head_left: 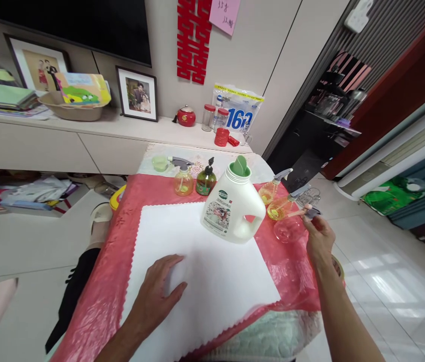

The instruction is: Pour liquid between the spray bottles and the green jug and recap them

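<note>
My left hand (155, 294) rests over the white scallop-edged sheet (205, 281), fingers apart and holding nothing. At the table's right side, my right hand (320, 239) has its fingers closed at the grey trigger head of a clear spray bottle (289, 231). This bottle's body looks see-through against the red cover. Just behind it are two spray bottles with yellow liquid, one nearer (277, 211) and one farther (267, 193). A white detergent jug (231, 206) stands upright on the sheet's far part, with a green piece (240, 166) in its mouth.
A red plastic cover (110, 266) lies over the table. Along its far edge are a squat spray bottle (183, 183), a dark green pump bottle (205, 181) and a pale green spray bottle (160, 163). Red-lidded jars (208, 118) stand on the cabinet behind.
</note>
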Available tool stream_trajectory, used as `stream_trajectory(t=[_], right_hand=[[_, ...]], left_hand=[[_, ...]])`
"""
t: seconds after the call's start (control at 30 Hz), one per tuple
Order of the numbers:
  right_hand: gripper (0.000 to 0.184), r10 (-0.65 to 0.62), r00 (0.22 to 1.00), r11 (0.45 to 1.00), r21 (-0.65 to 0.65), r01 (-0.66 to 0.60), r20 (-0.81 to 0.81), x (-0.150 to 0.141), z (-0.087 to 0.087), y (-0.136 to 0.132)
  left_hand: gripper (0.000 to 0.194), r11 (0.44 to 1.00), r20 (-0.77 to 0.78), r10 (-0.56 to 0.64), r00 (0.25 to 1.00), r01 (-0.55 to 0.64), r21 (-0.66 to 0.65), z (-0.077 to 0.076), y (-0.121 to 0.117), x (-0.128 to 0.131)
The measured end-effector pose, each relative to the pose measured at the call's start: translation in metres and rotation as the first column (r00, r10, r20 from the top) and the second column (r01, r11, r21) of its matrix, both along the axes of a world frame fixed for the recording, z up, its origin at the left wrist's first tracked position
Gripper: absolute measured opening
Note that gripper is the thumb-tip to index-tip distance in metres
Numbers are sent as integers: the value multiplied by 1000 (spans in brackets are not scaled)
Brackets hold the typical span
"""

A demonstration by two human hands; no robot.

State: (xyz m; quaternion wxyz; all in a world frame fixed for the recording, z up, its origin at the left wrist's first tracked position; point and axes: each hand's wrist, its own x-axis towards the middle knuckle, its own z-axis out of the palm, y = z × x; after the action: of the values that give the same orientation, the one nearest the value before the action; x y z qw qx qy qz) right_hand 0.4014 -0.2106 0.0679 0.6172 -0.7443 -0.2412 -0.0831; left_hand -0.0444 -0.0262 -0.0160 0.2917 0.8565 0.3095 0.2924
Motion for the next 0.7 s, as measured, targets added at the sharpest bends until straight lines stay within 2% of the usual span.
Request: stream_trajectory(t=[0.1, 0.23, 0.4, 0.47, 0.57, 0.7], right_hand=[[32, -39, 999, 999, -6, 38, -37, -2, -12, -1], [33, 12, 999, 1000, 10, -12, -47, -6, -21, -3], [36, 152, 985, 988, 13, -151, -78, -4, -16, -9], [36, 172, 981, 985, -8, -173, -94, -4, -11, -12], [35, 113, 989, 992, -47, -118, -98, -7, -5, -16], [35, -108, 993, 992, -69, 104, -52, -14, -3, -19]], left_hand=[[42, 1000, 2, 8, 1000, -8, 6, -1, 0, 0], [40, 999, 15, 5, 1000, -5, 33, -1, 0, 0], [34, 998, 15, -15, 1000, 14, 58, -1, 0, 0], [32, 998, 13, -16, 1000, 16, 55, 0, 0, 0], [32, 999, 13, -18, 1000, 17, 48, 0, 1, 0], [31, 998, 26, -25, 999, 24, 54, 0, 1, 0]])
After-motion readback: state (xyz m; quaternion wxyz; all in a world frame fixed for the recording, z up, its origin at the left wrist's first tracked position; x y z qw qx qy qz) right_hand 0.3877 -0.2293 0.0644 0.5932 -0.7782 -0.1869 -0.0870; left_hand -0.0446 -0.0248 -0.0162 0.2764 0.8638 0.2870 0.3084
